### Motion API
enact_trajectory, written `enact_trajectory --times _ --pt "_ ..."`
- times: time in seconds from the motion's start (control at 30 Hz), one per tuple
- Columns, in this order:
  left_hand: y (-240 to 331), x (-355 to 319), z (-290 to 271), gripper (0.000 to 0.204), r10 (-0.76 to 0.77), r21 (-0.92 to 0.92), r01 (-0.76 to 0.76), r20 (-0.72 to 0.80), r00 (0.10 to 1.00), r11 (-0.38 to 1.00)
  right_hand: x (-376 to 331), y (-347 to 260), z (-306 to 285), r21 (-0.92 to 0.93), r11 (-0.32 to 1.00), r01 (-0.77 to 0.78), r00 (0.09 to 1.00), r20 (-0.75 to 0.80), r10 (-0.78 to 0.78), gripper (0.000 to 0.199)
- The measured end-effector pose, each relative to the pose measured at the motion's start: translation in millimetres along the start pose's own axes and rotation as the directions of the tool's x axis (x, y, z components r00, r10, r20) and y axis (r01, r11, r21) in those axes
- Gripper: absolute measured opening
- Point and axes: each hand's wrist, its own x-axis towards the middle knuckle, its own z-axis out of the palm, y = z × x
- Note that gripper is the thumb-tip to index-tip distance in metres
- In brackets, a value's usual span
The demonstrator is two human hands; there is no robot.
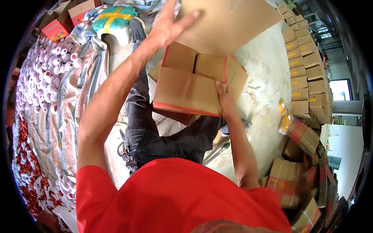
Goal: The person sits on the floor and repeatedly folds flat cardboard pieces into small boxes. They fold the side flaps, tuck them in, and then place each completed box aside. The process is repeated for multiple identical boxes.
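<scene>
A cardboard box [190, 83] with brown inner faces and red edges stands tilted between my legs, its top open. My right hand [227, 99] grips its right near corner, the thumb over the inner face and the fingers behind the wall. A large plain brown cardboard panel [229, 27] rises at the far side of the box; whether it is joined to the box I cannot tell. My left hand [167, 29] is reached out at the panel's left edge, slightly blurred, thumb spread from the fingers. Its fingertips run out of the picture at the top.
Fruit in white foam nets [50, 73] and bare red fruit [27, 155] lie at the left beside a striped cloth [85, 81]. Ahead stands a white stool [118, 35] with a green cushion. Stacked cartons [303, 73] line the right; flattened cartons [287, 178] lie nearer.
</scene>
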Motion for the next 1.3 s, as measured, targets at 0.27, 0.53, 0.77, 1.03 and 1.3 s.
enact_trajectory --times 0.27,0.53,0.77,1.03,1.3 --pt "51.1 -22.7 -24.0 0.070 -0.235 -0.650 0.596 0.559 0.795 0.472 7.0 26.8 -13.5 0.012 0.996 0.087 0.996 -0.004 -0.087 0.073" --pt "77.3 -165.7 -51.2 0.051 -0.643 -0.477 0.704 0.318 0.697 0.527 43.3 78.2 -41.6 -0.262 0.871 0.416 0.910 0.124 -0.397 0.064" --pt "57.6 -159.7 -27.6 0.038 -0.699 -0.465 0.874 0.578 0.421 0.141 41.5 64.5 -33.2 -0.313 0.843 0.437 0.899 0.142 -0.414 0.058" --pt "47.3 -93.8 -19.2 0.042 -0.577 -0.455 0.883 0.693 0.431 0.113 51.3 77.1 -40.7 -0.476 0.720 0.505 0.858 0.189 -0.477 0.052" --pt "-28.9 -44.6 16.8 0.044 -0.373 -0.474 0.618 0.515 0.772 0.627 17.7 20.4 -9.5 -0.148 0.948 0.282 0.954 -0.062 -0.293 0.047"
